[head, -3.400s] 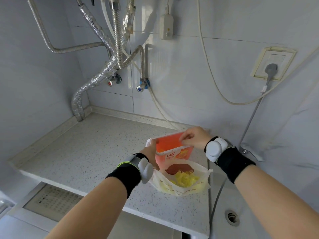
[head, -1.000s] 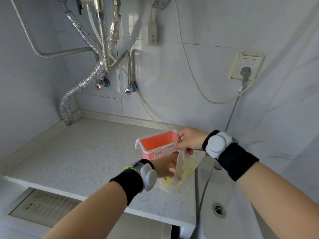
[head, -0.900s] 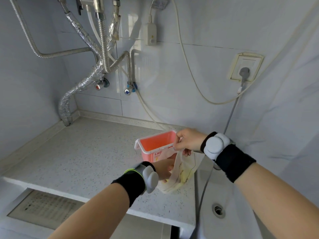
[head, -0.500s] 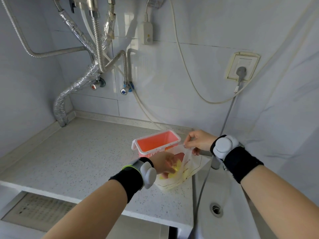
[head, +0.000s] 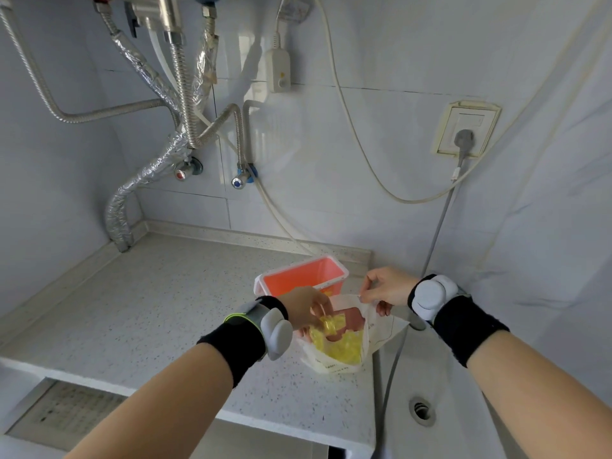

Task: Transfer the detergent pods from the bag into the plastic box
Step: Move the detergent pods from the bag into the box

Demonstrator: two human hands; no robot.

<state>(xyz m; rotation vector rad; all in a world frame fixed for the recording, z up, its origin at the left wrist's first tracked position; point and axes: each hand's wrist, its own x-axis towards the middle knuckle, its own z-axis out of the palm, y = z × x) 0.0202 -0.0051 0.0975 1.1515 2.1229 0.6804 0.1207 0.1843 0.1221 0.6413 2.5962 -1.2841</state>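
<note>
An open orange plastic box (head: 299, 276) with a white rim stands on the speckled counter (head: 159, 309). Directly in front of it sits a pale plastic bag (head: 374, 329) with yellow detergent pods (head: 341, 346) inside. My right hand (head: 385, 288) pinches the bag's upper right edge and holds the mouth apart. My left hand (head: 306, 308) reaches into the bag's mouth, and its fingers hold a yellow pod (head: 332, 323) just above the pile. The fingertips are partly hidden by the bag.
A white sink (head: 420, 409) with a drain lies right of the counter, and a grey hose runs down into it. Metal hoses and valves (head: 236, 182) hang on the tiled back wall. A wall socket (head: 465, 130) with a plug sits at upper right.
The bag's mouth has been pulled wider by my right hand. My left hand has gone from the bag's outside into its mouth and taken hold of a yellow pod.
</note>
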